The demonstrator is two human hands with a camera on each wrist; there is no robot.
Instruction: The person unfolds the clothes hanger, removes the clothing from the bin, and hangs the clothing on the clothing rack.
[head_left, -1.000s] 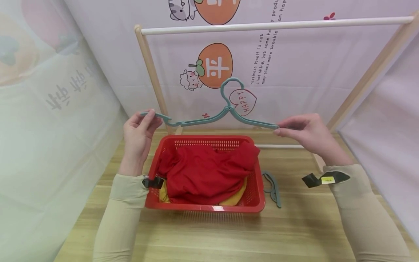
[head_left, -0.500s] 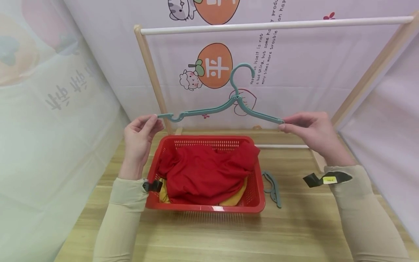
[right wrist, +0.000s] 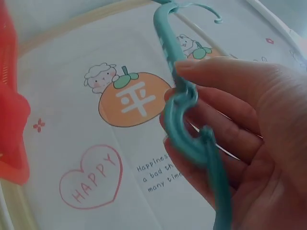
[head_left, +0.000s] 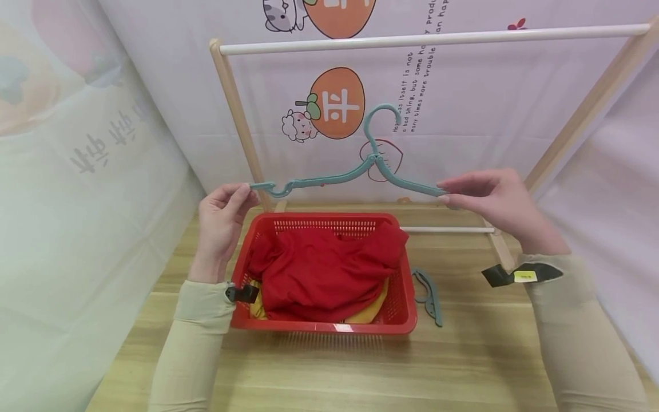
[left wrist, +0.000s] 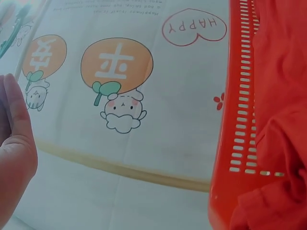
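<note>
A blue-green folding clothes hanger [head_left: 329, 179] is held up above the basket, its hook upward and its two arms spread. My left hand [head_left: 221, 223] pinches the end of its left arm between thumb and fingers. On the other side my right hand [head_left: 496, 200] grips the right arm's end. In the right wrist view, the right thumb presses on the hanger [right wrist: 180, 134] by a notched joint, with the fingers behind it. The left wrist view catches only the edge of the left hand [left wrist: 17, 148].
Below stands a red plastic basket [head_left: 321, 327] with a red garment [head_left: 324, 274] over a yellow cloth [head_left: 370, 309]. A second, folded hanger [head_left: 432, 300] lies on the wooden table [head_left: 319, 375] right of it. Behind rises a wooden rack with a white rod [head_left: 412, 40].
The hanger's hook has swung up and right, and its left end section now lies nearly level. My right hand has shifted right. The basket and folded hanger have stayed put.
</note>
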